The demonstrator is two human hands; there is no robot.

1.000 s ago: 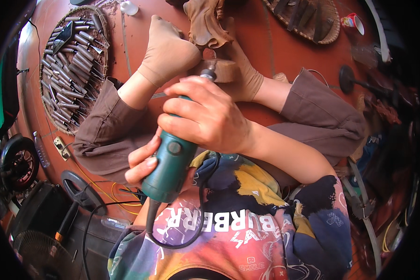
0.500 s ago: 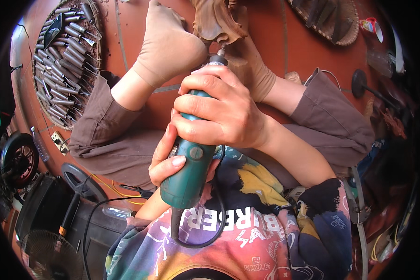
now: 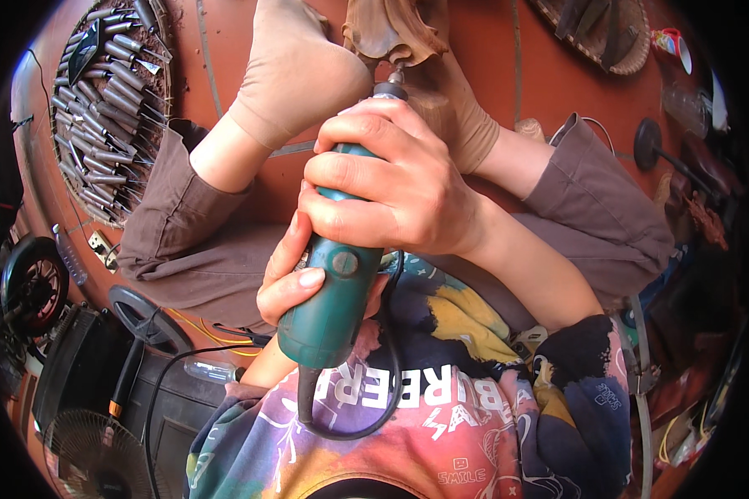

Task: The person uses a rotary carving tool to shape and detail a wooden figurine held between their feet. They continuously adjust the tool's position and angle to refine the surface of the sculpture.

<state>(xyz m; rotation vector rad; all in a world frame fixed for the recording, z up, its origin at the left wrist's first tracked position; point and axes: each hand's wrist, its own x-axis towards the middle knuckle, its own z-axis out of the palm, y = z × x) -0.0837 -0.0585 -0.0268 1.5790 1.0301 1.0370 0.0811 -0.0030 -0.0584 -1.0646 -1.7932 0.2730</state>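
A dark green corded die grinder (image 3: 329,312) slants up across the middle, gripped by both of my hands. My right hand (image 3: 391,187) wraps round its upper body near the black collar. Lower down, my left hand (image 3: 285,279) curls round the body from the left, its palm hidden behind the tool. The grinder's metal tip reaches the lower edge of a brown carved wooden piece (image 3: 391,33); whether it touches is hard to tell. Both socked feet (image 3: 300,75) flank the carving, whose top runs out of view.
A round woven tray (image 3: 112,208) of several handled carving tools lies at the left. Another woven tray (image 3: 632,58) with dark pieces sits far right, beside a red and white cup (image 3: 672,50). A fan (image 3: 100,449), a plastic bottle (image 3: 71,258) and a power strip (image 3: 102,248) are at the left.
The view has shifted slightly. My hands and the grinder sit a little lower and further left in the picture, with the grip unchanged. The tip stays by the carving's lower edge.
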